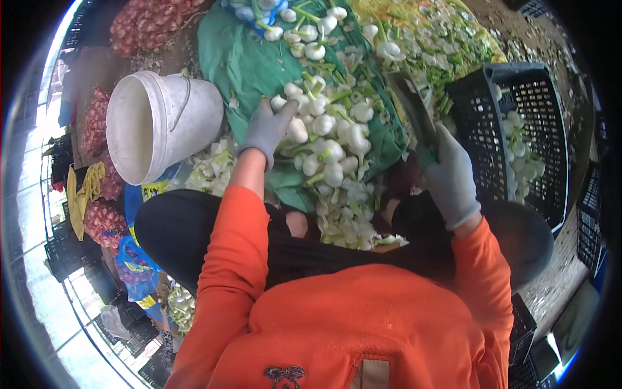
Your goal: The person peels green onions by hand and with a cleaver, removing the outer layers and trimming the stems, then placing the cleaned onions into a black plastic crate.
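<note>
My left hand (pixel 265 131), in a grey glove, is at the left edge of a pile of white garlic bulbs (pixel 330 152) with short green stems. Its thumb and fingers are closed round one garlic bulb (pixel 278 103). In my right hand (pixel 453 178), gloved in grey too, is a knife (pixel 414 110) with a broad dark blade pointing up and away; the fist covers most of its greenish handle. The pile lies on a green cloth (pixel 243 74) in front of my crossed legs. Loose skins and peelings (pixel 346 223) are heaped between my knees.
A white bucket (pixel 188 117) lies tilted at the left. To the right stands a black plastic crate (pixel 470 129) with garlic in it. Cut stems (pixel 447 45) cover a yellow sheet at the far right. Red net sacks of bulbs (pixel 146 26) line the left.
</note>
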Demonstrator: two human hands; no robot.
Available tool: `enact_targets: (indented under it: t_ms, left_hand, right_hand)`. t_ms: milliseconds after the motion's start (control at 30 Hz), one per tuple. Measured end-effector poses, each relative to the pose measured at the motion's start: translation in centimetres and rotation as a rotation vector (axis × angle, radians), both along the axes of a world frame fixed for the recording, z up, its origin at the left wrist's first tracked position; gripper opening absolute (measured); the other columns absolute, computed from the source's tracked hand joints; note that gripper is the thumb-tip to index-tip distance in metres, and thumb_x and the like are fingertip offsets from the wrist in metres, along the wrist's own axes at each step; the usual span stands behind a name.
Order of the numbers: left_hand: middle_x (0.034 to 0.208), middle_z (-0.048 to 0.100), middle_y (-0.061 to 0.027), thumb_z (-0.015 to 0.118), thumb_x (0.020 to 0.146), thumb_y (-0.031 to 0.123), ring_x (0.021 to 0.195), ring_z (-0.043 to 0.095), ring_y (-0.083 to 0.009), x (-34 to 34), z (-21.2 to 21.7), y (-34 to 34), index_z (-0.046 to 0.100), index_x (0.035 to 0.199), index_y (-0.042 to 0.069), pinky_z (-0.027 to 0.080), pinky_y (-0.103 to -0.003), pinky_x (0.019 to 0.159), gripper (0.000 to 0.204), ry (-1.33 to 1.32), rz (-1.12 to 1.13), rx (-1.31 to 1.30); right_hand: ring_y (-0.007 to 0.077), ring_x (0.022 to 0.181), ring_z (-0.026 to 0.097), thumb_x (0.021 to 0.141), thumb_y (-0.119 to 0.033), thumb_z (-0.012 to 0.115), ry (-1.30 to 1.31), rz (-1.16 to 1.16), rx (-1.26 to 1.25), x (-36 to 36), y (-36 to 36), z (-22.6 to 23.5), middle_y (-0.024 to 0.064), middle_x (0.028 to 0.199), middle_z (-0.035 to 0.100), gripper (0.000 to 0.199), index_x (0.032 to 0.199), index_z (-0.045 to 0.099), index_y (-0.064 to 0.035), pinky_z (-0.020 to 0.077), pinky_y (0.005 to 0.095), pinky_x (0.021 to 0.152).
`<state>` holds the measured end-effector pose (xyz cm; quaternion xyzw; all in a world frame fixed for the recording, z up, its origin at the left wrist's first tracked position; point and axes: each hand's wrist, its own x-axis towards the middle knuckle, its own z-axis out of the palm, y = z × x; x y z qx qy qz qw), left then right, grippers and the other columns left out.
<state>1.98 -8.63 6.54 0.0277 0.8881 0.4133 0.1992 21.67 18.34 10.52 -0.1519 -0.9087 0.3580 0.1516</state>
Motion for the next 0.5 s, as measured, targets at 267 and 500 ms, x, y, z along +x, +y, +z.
enact_targets:
  t_ms: [267,500]
  left_hand:
    - [0.125,0.056,-0.0202,0.063,0.079,0.039,0.116,0.055,-0.034,-7.6,-3.7,6.2,0.056,0.125,0.005,0.045,-0.041,0.098,0.057,0.289,-0.2,-0.579]
    - [0.131,0.054,-0.0197,0.058,0.086,0.037,0.119,0.054,-0.0344,-14.7,-11.9,11.7,0.058,0.126,0.012,0.044,-0.042,0.1,0.047,0.364,-0.205,-0.609]
  right_hand:
    - [0.0191,0.07,0.054,0.087,-0.009,0.059,-0.304,-0.024,-0.433,-1.2,1.5,3.0,0.0113,0.08,0.059,0.023,0.108,0.058,0.0027,0.0446,0.0299,0.064]
    - [0.0054,0.075,0.05,0.089,-0.009,0.059,-0.337,-0.096,-0.693,-2.5,2.0,2.5,-0.002,0.089,0.058,0.03,0.118,0.056,0.0008,0.0428,0.0217,0.066]
